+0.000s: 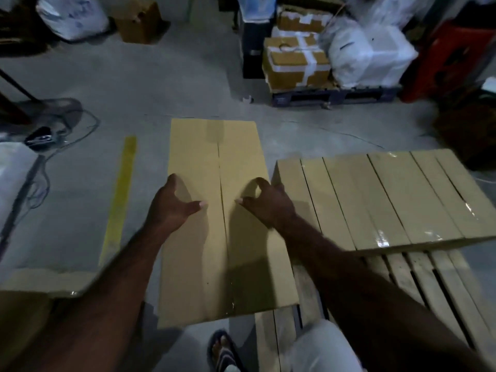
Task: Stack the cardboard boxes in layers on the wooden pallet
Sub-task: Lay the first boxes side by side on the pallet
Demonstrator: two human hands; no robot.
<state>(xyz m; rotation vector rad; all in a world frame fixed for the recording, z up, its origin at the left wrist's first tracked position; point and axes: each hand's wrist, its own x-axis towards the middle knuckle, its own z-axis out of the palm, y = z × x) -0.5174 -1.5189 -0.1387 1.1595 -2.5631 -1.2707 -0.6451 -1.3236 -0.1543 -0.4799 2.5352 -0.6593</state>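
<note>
**Concrete floor, a pallet, and one long box in both hands**

Grey concrete floor [150, 84] fills the room. At the right lies the wooden pallet [418, 277], its near slats bare, with a row of boxes [375, 200] side by side along its far edge. The long box [214, 162] is held flat over the pallet's left edge, mostly above the floor, its right side just beside the row's left end. Behind, a dark pallet [335, 96] carries taped cartons [295, 65] and white bags [367, 55]. A yellow stripe [120, 200] runs left of the long box. A fan base [51, 108] stands farther left. The left hand [171, 208] grips the long box's left side, thumb on top. The right hand [268, 208] grips its right side, fingers curled into the narrow gap beside the row. A sandal [222, 350] shows below the box's near end.
</note>
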